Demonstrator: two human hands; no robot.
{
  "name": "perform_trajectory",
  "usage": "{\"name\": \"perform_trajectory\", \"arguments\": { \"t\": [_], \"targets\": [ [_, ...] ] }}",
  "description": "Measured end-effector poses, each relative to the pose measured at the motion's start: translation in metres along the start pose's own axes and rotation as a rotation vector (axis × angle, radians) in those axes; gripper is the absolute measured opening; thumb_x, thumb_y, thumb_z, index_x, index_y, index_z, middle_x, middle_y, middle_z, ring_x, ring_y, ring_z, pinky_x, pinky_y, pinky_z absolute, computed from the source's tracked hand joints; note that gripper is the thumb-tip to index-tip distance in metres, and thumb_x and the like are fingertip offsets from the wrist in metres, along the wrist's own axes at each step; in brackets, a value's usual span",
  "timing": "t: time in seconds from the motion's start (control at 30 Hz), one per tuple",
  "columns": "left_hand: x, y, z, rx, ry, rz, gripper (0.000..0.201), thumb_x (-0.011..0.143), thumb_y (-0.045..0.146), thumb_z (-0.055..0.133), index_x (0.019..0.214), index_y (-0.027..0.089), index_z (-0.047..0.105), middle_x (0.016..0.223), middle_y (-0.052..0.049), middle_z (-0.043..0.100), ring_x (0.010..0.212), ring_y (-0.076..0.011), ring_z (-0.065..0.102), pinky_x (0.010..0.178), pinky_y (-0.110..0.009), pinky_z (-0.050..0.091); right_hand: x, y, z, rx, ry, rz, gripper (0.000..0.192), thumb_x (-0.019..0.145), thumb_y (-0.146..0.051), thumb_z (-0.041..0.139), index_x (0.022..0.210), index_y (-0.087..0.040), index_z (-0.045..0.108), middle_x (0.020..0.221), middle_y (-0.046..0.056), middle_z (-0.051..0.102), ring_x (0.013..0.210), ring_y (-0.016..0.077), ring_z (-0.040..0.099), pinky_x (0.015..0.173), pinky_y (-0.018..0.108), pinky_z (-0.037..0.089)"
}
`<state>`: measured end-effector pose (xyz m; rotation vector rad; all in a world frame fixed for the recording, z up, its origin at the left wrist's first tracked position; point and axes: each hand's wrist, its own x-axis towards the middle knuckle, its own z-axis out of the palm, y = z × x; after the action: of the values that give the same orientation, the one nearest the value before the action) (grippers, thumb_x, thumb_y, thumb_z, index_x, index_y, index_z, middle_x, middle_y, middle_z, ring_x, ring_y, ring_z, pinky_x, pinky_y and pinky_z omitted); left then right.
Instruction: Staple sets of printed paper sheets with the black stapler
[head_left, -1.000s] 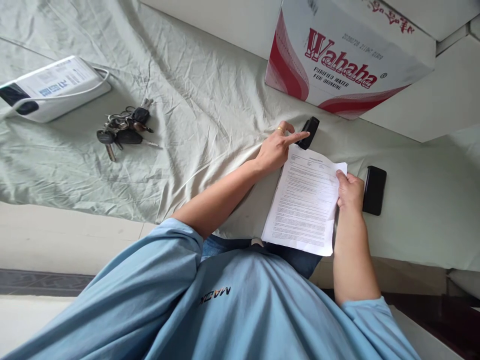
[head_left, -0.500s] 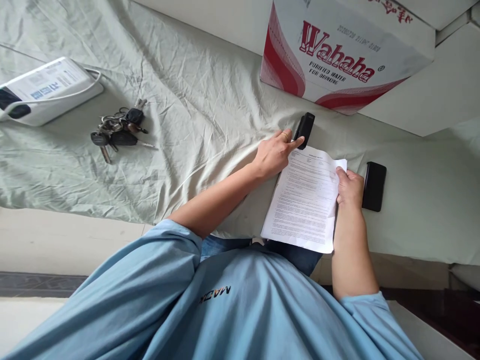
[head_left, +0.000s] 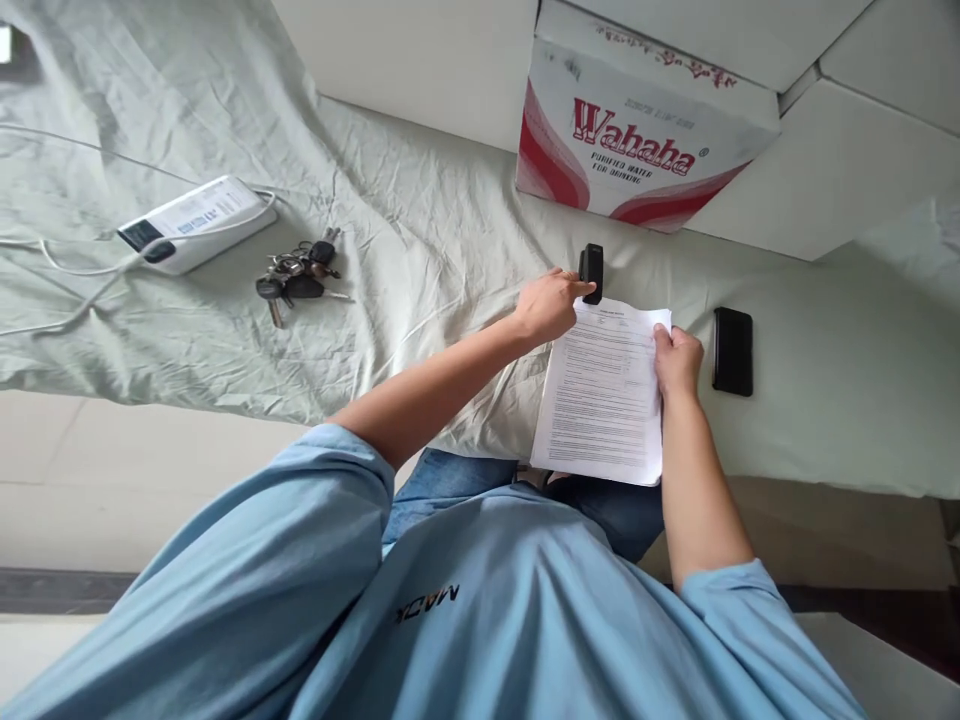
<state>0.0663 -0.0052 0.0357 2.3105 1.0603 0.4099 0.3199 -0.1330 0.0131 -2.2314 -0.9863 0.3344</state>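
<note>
Touching: left hand rests its fingertips on the small black stapler, fingers loosely curled and not closed round it; whether it is gripped cannot be told.
Stapler: dark, blocky, lying on the sheet just beyond the top edge of the paper stack.
Right hand: right hand pinches the stack's right edge near its upper corner, thumb on top, fingers closed on the sheets.
Paper: white printed pages, flat, the lower end overhanging the bed's edge above the lap.
Phone: black phone, slim rectangle, just right of the right hand.
Box: Wahaha carton, red and white card, closed, contents hidden, beyond the stapler by the wall.
Bed sheet: pale green sheet, creased cloth, wide bare stretch left of the hand.
Far left: keys beside a white device with its cable.
</note>
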Motion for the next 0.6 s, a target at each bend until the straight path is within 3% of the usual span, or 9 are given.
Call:
{"name": "perform_trajectory", "arguments": {
  "t": [0.17,0.3,0.43,0.6],
  "targets": [
    [-0.015,-0.018,0.012,-0.172,0.137,-0.101,0.067,0.099,0.004,0.05,0.158,0.023,0.075,0.126,-0.008,0.086,0.111,-0.0235,0.079,0.101,-0.035,0.06,-0.016,-0.001,0.006,-0.066,0.052,-0.15,0.057,0.107,-0.042,0.068,0.065,-0.03,0.032,0.057,-0.007,0.032,0.067,0.0161,0.028,0.071,0.036,0.026],
    [-0.012,-0.037,0.024,-0.32,0.289,-0.17,0.053,0.099,0.006,0.052,0.143,0.025,0.075,0.11,-0.006,0.086,0.099,-0.0206,0.074,0.102,-0.035,0.059,-0.02,0.002,0.009,-0.119,0.094,-0.214,0.054,0.11,-0.046,0.062,0.068,-0.03,0.033,0.06,-0.006,0.032,0.067,0.0164,0.029,0.072,0.036,0.025],
    [-0.007,-0.043,0.026,-0.362,0.287,-0.156,0.039,0.098,0.006,0.052,0.122,0.024,0.077,0.112,-0.007,0.084,0.101,-0.0203,0.072,0.104,-0.036,0.058,-0.018,0.005,0.01,-0.152,0.083,-0.228,0.055,0.112,-0.053,0.061,0.07,-0.029,0.035,0.062,-0.006,0.032,0.069,0.0164,0.03,0.072,0.036,0.026],
    [-0.01,-0.032,0.025,-0.285,0.215,-0.104,0.037,0.105,0.013,0.054,0.129,0.021,0.081,0.143,-0.015,0.077,0.119,-0.0241,0.075,0.111,-0.039,0.058,-0.017,0.004,0.008,-0.141,0.113,-0.198,0.056,0.113,-0.046,0.064,0.069,-0.029,0.032,0.061,-0.007,0.032,0.068,0.0151,0.028,0.073,0.036,0.025]
  ]
}}
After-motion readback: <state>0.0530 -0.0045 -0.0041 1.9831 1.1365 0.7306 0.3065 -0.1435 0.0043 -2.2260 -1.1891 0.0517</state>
